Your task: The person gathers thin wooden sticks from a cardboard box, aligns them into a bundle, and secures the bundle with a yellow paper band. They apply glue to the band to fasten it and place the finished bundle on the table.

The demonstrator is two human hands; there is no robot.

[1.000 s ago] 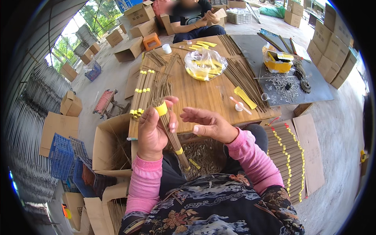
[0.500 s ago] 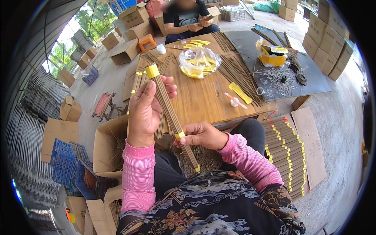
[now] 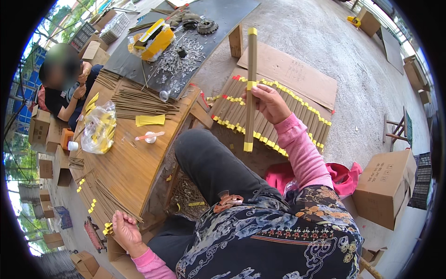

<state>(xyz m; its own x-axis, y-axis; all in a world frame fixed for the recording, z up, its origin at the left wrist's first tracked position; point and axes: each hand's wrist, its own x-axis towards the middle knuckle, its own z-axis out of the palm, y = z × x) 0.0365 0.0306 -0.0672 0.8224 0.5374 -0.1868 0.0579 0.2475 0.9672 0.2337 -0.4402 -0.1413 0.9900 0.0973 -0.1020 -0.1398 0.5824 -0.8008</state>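
Note:
My right hand [image 3: 269, 103] pinches a slim bundle of brown incense sticks [image 3: 252, 60] at its middle yellow band. The bundle stands nearly upright in the picture, with yellow bands at both ends too. Behind and below it, a row of similar banded bundles [image 3: 288, 125] lies on flat cardboard [image 3: 297, 69] on the floor. At the lower left, by the table's near edge, my left hand [image 3: 127, 232] is half curled with its fingers apart. Yellow-banded stick ends [image 3: 108, 228] are right beside its fingers; whether it touches them is hard to tell.
On the wooden table [image 3: 139, 174] are loose sticks [image 3: 139, 102], yellow paper strips [image 3: 150, 120], a plastic bag of strips [image 3: 99, 128] and a small white pot [image 3: 150, 137]. A dark table [image 3: 218, 18] adjoins it. Another person [image 3: 65, 88] sits across. A carton [image 3: 385, 186] stands right.
The view has swung right. My right hand has carried the bundle over toward the row on the cardboard. My left hand has let go of it and dropped to the table's near edge.

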